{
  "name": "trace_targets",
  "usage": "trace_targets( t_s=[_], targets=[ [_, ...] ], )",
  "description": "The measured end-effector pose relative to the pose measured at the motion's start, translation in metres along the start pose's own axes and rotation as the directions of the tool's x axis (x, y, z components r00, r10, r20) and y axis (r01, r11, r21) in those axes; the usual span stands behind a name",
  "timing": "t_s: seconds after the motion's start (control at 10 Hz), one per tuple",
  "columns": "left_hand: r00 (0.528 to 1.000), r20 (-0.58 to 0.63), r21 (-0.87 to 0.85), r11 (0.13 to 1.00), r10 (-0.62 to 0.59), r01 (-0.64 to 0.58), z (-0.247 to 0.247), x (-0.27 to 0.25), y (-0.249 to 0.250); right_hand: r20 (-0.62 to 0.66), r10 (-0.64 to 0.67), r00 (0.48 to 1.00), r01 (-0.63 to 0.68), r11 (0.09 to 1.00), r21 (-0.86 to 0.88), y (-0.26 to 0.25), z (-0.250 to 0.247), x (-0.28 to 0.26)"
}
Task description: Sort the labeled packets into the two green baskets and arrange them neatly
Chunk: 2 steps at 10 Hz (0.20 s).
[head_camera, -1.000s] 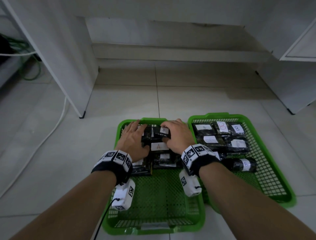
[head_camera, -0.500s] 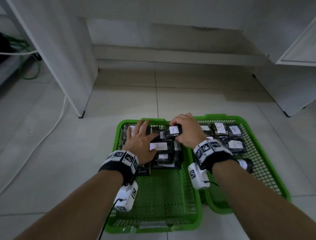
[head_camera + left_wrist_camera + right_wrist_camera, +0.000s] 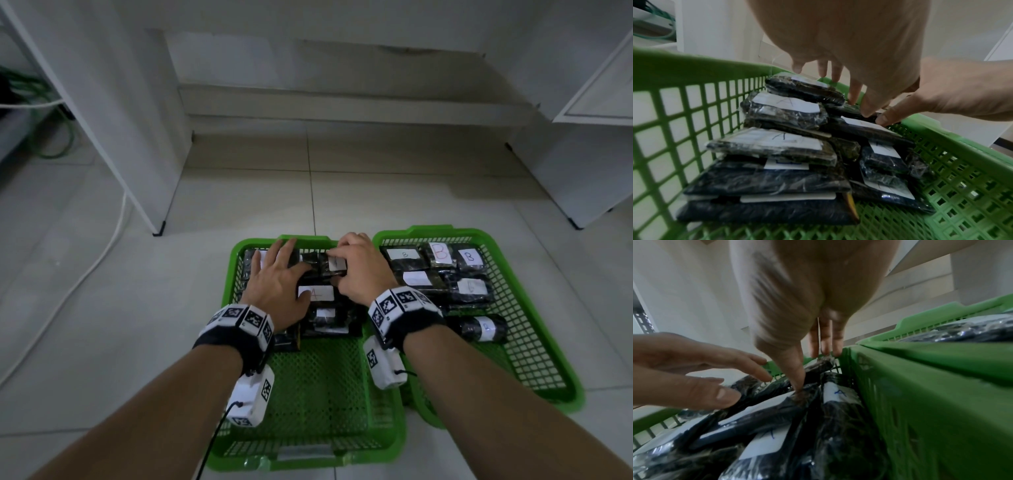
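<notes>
Two green baskets sit side by side on the tiled floor. The left basket (image 3: 301, 237) holds black wrapped packets with white A labels (image 3: 315, 293), stacked in rows (image 3: 777, 142). My left hand (image 3: 274, 263) lies flat with fingers spread on the far left packets. My right hand (image 3: 356, 263) curls round a small labeled packet (image 3: 337, 265) at the far right of that basket, with the thumb (image 3: 795, 374) pressing its wrap and the fingers down its far end by the wall (image 3: 920, 386). The right basket (image 3: 428, 230) holds B-labeled packets (image 3: 440, 255).
A rolled packet (image 3: 479, 328) lies apart in the right basket, nearer me than the B rows. The near halves of both baskets are bare mesh. A white cabinet panel (image 3: 137, 137) stands far left, another cabinet (image 3: 582, 154) far right, and a white cable (image 3: 85, 274) runs on the floor.
My right hand moved from the far middle of the left basket to its far right side with the small packet. My left hand spread flat over the left packets.
</notes>
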<state>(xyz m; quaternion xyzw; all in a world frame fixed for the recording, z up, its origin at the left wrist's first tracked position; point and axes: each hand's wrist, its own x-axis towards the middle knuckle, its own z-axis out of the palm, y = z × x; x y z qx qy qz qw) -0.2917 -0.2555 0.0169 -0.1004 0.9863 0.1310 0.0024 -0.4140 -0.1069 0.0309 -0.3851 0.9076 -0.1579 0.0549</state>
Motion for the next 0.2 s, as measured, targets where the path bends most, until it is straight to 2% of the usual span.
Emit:
trace_targets(
  t_s=[0.2],
  targets=[
    [0.988, -0.153, -0.024, 0.999, -0.032, 0.029, -0.011, 0.006, 0.002, -0.153, 0.020, 0.988, -0.016, 1.000, 0.027, -0.014, 0.001, 0.007]
  ],
)
